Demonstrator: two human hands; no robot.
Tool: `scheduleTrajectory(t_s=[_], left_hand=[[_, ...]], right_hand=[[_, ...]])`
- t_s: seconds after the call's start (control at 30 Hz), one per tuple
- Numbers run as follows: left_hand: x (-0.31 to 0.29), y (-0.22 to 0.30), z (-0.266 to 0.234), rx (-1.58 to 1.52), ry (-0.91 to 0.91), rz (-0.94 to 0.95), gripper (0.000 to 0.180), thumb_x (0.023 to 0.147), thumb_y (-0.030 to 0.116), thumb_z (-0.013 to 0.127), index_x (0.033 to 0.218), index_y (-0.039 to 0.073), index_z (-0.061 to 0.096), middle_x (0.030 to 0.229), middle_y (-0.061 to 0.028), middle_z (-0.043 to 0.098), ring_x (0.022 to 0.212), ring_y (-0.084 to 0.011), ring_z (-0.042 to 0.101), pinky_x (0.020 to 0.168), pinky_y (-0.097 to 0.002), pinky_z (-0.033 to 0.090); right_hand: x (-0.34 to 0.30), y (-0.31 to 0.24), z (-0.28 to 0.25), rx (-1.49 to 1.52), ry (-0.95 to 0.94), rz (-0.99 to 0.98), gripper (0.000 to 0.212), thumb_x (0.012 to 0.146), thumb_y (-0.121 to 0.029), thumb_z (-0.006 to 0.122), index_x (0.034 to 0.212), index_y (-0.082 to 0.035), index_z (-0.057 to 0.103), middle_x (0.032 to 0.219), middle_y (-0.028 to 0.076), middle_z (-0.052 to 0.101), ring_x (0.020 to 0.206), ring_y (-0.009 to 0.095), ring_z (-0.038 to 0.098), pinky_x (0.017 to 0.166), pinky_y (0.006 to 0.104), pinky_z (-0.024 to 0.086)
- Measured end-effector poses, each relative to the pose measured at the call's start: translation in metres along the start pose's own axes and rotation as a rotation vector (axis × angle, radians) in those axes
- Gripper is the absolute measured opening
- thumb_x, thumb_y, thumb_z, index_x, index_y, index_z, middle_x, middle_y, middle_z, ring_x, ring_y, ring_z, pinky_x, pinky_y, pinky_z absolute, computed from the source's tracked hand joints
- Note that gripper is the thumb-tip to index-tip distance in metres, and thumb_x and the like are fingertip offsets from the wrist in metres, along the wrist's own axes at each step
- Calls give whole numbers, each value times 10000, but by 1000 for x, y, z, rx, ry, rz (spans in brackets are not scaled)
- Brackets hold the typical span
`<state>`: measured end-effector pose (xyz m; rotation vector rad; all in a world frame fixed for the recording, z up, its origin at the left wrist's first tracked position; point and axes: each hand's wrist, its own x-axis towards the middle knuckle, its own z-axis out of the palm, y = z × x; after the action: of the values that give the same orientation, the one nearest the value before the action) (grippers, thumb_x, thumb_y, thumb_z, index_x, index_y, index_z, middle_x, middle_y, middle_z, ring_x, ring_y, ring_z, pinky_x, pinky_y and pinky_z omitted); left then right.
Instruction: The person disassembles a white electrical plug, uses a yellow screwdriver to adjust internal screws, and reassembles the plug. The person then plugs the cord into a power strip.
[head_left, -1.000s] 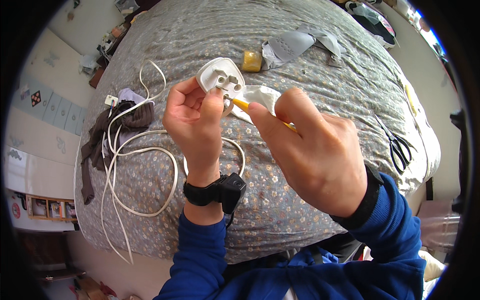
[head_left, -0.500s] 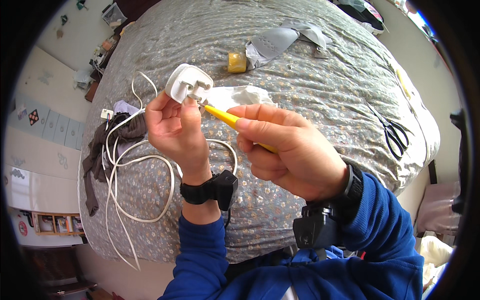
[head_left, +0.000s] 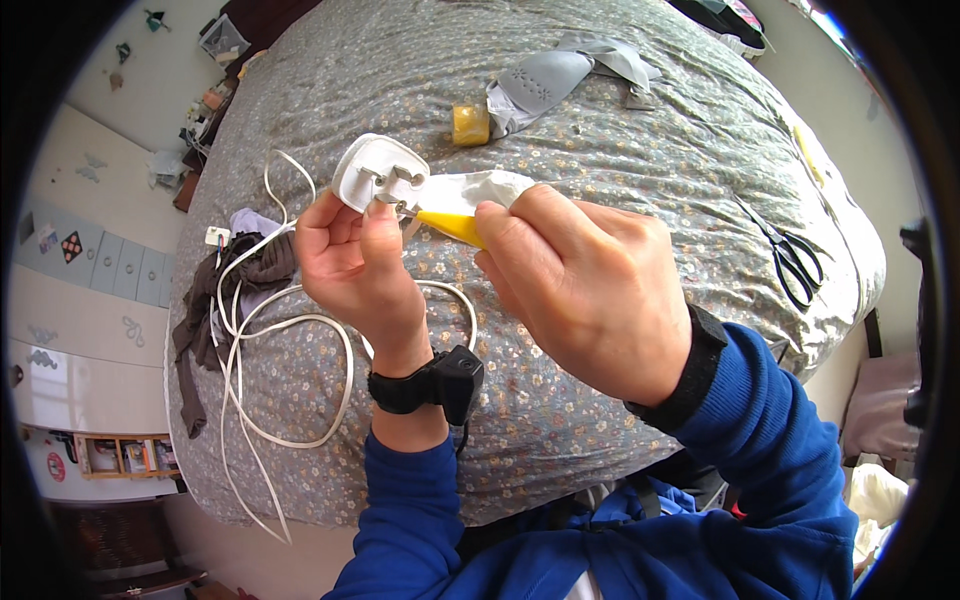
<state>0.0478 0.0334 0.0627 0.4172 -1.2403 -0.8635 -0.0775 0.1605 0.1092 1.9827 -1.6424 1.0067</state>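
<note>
Over the bed, a white mains plug (head_left: 352, 172) is pinched in the fingers of my left hand (head_left: 355, 265), its metal prongs facing up toward me. My right hand (head_left: 610, 285) is closed round a screwdriver with a yellow handle (head_left: 452, 227). The screwdriver's tip meets the plug's face beside the prongs, close to my left thumb. My right fingers and palm cover most of the handle. A long white cord (head_left: 348, 378) lies in loops on the bed below and left of my left hand; its link to the plug is hidden.
The bed has a grey floral cover (head_left: 560, 430). Beyond my hands lie a yellow tape roll (head_left: 470, 125), grey fabric (head_left: 540, 88) and a crumpled white sheet (head_left: 465, 190). A black-handled cutting tool (head_left: 795, 268) lies right, dark clothing (head_left: 268, 262) left.
My right hand has turned over, so its back now faces up and more of the yellow handle is covered. The plug stays in my left hand, nearly in place.
</note>
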Motion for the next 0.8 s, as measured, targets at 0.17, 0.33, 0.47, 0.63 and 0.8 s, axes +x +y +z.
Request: scheduleTrajectory(t_s=[0.17, 0.33, 0.47, 0.63, 0.8], left_hand=[[-1, 1, 2, 2, 9, 19, 300, 855, 24, 635, 1123, -92, 563, 1057, -162, 676, 958, -178, 662, 874, -295, 516], [-2, 3, 4, 39, 15, 27, 289, 844, 45, 606, 1102, -84, 580, 1054, -149, 680, 948, -182, 648, 872, -305, 504], [-2, 2, 3, 44, 20, 33, 292, 840, 45, 606, 1101, -84, 582, 1055, -144, 682, 947, -179, 647, 885, -309, 499], [-1, 3, 1, 6, 7, 5, 330, 859, 18, 659, 1147, -96, 545, 1066, -164, 670, 959, -171, 664, 877, -289, 520], [-3, 5, 4, 44, 23, 1, 305, 836, 44, 618, 1108, -87, 575, 1050, -147, 680, 941, -170, 652, 863, -294, 507]], right_hand=[[0, 2, -4, -7, -45, -1, 258, 782, -78, 736, 1012, -42, 626, 758, 56, 560, 558, 206, 606, 471, 321, 483], [0, -3, -6, 79, -132, 93, 193, 854, -66, 677, 1031, -43, 604, 699, 78, 576, 538, 271, 609, 473, 356, 474], [5, 0, 0, 500, -165, 296, 197, 866, -40, 638, 1056, -39, 586, 744, 121, 626, 582, 373, 601, 511, 407, 458], [6, -2, -2, 318, -79, 200, 216, 809, -25, 670, 1014, -43, 604, 844, 136, 564, 625, 341, 605, 517, 393, 478], [6, -7, -4, 101, -76, 151, 204, 760, -37, 710, 939, -53, 613, 869, 95, 500, 605, 266, 602, 496, 362, 494]])
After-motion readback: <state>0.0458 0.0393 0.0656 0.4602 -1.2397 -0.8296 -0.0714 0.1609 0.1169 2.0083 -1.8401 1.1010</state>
